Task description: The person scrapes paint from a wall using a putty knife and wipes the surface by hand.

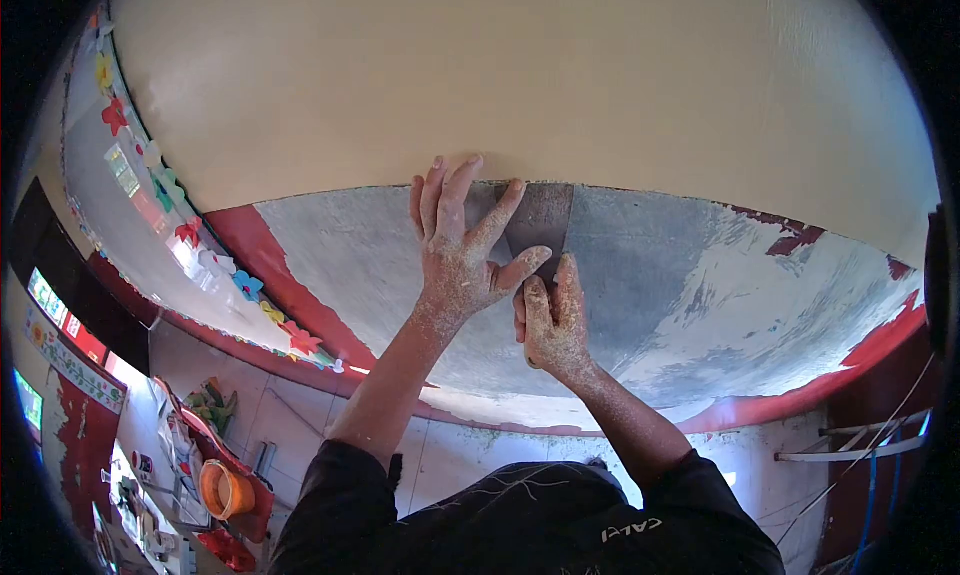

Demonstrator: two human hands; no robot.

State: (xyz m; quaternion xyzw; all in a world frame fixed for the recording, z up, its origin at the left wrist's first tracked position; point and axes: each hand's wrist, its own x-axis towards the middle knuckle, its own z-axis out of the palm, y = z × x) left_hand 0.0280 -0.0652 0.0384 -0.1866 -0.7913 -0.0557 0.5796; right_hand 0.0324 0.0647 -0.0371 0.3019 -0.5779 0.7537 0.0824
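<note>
A: what's the biggest thing in view?

B: the wall, beige up top. Under that runs a scraped grey band, streaky white toward the right, with ragged red paint around its edges.

A: and off to the left?

B: a border of bright flowers, then an orange bucket lower down.

A: hands?

B: left hand is spread open, longer fingertips up on the beige, index finger by the blade of the scraper. can't tell if it's pressing tbh. Right hand is clamped round the handle end.

A: so where's the scraper?

B: on the grey, wide edge up at the beige line. Pale crumbs all over both hands lol
</note>
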